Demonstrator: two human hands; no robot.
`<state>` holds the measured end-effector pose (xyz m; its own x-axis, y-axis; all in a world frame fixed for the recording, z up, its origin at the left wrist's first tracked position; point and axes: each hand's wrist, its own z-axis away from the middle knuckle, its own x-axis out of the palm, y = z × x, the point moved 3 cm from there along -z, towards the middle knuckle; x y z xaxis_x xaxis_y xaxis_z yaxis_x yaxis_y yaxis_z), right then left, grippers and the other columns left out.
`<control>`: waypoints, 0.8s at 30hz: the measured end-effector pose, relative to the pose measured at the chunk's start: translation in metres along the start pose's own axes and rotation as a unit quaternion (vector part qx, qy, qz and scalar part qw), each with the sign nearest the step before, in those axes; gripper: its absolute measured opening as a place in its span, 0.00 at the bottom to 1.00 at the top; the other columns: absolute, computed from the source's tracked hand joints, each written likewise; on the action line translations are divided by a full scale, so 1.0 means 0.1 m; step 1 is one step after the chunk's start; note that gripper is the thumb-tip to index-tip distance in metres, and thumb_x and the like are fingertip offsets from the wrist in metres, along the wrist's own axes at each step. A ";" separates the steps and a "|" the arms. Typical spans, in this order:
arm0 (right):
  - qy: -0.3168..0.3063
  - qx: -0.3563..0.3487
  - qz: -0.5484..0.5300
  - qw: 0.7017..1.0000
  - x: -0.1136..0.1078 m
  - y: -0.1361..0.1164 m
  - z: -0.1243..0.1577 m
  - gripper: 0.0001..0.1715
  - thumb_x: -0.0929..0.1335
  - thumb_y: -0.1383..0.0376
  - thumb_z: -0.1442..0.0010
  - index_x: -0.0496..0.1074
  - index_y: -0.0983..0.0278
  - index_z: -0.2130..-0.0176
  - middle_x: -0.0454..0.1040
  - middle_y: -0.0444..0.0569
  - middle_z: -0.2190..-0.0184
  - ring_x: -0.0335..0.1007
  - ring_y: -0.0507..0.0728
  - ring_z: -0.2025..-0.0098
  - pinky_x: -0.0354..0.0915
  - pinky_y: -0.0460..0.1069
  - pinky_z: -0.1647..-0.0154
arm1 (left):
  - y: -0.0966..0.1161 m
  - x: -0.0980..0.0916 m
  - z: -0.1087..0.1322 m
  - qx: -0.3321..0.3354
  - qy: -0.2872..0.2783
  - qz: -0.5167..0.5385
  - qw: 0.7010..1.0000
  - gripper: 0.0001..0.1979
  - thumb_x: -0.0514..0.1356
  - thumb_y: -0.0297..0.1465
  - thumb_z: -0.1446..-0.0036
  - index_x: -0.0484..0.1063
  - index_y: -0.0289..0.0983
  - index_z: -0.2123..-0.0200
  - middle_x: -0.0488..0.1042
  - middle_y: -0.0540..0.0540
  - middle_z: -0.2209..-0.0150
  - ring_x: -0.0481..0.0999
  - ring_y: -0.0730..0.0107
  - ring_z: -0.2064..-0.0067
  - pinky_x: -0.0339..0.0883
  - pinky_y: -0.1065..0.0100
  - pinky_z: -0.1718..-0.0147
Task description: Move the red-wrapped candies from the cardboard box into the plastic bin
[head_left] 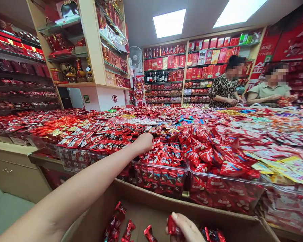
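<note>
My left hand point(144, 142) reaches out over the candy display, its fingers curled down into the red wrapped candies point(166, 155) of a clear plastic bin point(161, 173); what it grips is hidden. My right hand point(185, 228) is low, inside a cardboard box point(151, 201), pinching a red wrapped candy point(172, 226). A few more red candies point(121, 223) lie on the box floor.
A wide table is heaped with red candy packs in clear bins point(227, 188). Shelves of red gift boxes point(192, 64) line the back wall and left side. Two people point(224, 87) point(270, 89) stand at the table's far right.
</note>
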<state>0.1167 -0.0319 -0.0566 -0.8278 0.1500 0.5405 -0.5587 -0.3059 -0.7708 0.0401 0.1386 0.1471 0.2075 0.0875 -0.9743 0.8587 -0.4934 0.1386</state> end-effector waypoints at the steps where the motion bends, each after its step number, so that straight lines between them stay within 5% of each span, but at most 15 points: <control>1: -0.020 0.026 -0.048 0.998 0.01 -0.03 0.04 0.19 0.68 0.52 0.60 0.64 0.66 0.79 0.68 0.42 0.85 0.56 0.46 0.87 0.45 0.41 0.87 | 0.05 -0.01 0.08 0.019 0.018 0.016 1.000 0.08 0.54 0.25 0.52 0.71 0.32 0.69 0.71 0.42 0.66 0.69 0.67 0.62 0.59 0.68 0.62; 5: -0.100 0.028 -0.172 0.980 0.06 -0.21 0.21 0.11 0.62 0.61 0.48 0.68 0.66 0.69 0.73 0.48 0.72 0.64 0.48 0.78 0.52 0.42 0.83 | 0.29 0.08 0.64 0.171 0.034 0.175 0.969 0.12 0.50 0.30 0.48 0.69 0.36 0.63 0.71 0.49 0.66 0.68 0.74 0.65 0.59 0.74 0.64; 11: -0.088 -0.032 -0.097 0.991 0.08 -0.29 0.28 0.11 0.64 0.63 0.48 0.70 0.65 0.64 0.72 0.48 0.67 0.65 0.50 0.70 0.58 0.44 0.73 | 0.35 0.59 1.32 0.165 -0.111 0.278 0.940 0.13 0.49 0.34 0.47 0.71 0.36 0.65 0.72 0.48 0.72 0.68 0.74 0.71 0.59 0.75 0.71; 17: -0.035 -0.089 0.010 0.995 0.07 -0.25 0.27 0.11 0.70 0.65 0.55 0.71 0.64 0.67 0.72 0.45 0.74 0.64 0.49 0.72 0.59 0.44 0.72 | 0.23 0.80 1.37 0.201 -0.119 0.319 0.919 0.10 0.52 0.30 0.49 0.72 0.38 0.66 0.73 0.49 0.70 0.70 0.74 0.68 0.60 0.76 0.68; 21: -0.018 -0.165 0.049 0.985 0.05 -0.28 0.26 0.14 0.71 0.67 0.58 0.68 0.62 0.67 0.71 0.47 0.66 0.65 0.53 0.63 0.61 0.47 0.64 | 0.20 0.78 1.38 0.225 -0.084 0.350 0.905 0.10 0.51 0.27 0.48 0.72 0.38 0.68 0.73 0.47 0.67 0.70 0.73 0.64 0.60 0.74 0.63; 24: -0.005 -0.233 0.111 0.966 0.03 -0.35 0.26 0.08 0.70 0.68 0.56 0.66 0.61 0.72 0.69 0.47 0.64 0.64 0.54 0.59 0.60 0.49 0.58 | 0.19 0.80 1.39 0.168 -0.084 0.406 0.894 0.11 0.49 0.29 0.47 0.71 0.38 0.66 0.72 0.47 0.67 0.69 0.73 0.64 0.61 0.72 0.64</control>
<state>0.1353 -0.0453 -0.0196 -0.9304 0.1192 0.3465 -0.3319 0.1266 -0.9348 0.0076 0.0157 0.0472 0.6011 -0.5354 -0.5934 0.2619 -0.5695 0.7791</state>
